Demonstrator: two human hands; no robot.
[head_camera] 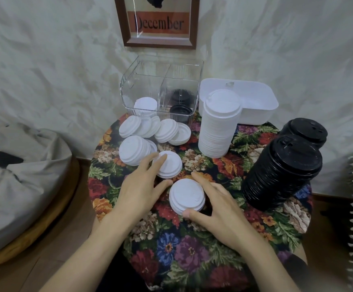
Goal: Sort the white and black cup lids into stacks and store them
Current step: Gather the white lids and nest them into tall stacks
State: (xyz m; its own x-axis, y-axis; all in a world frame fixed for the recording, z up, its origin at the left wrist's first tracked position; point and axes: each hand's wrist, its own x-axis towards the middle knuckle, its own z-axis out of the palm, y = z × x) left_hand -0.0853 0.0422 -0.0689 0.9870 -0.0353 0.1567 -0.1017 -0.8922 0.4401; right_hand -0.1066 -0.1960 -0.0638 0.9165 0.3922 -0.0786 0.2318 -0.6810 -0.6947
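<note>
Lettering on the framed print [157,24] on the far wall is reading "December" (nothing else is legible). Below it, the round desk [192,260] is wearing a floral cloth. The right hand [224,209] is clamping thumb and fingers round a short stack of white lids [187,197] near the middle. The left hand [141,186] is lying straight-fingered on a second short white stack [171,167] just beyond. At the far left edge loose white lids [150,127] are crowding together. Mid-desk a tall white stack [215,131] is standing, and black stacks [280,171] are filling the right edge. At the far edge the clear divided bin [141,85] is holding white lids left, black right, beside a white tub [255,116]. Open cloth is showing at the near side.
</note>
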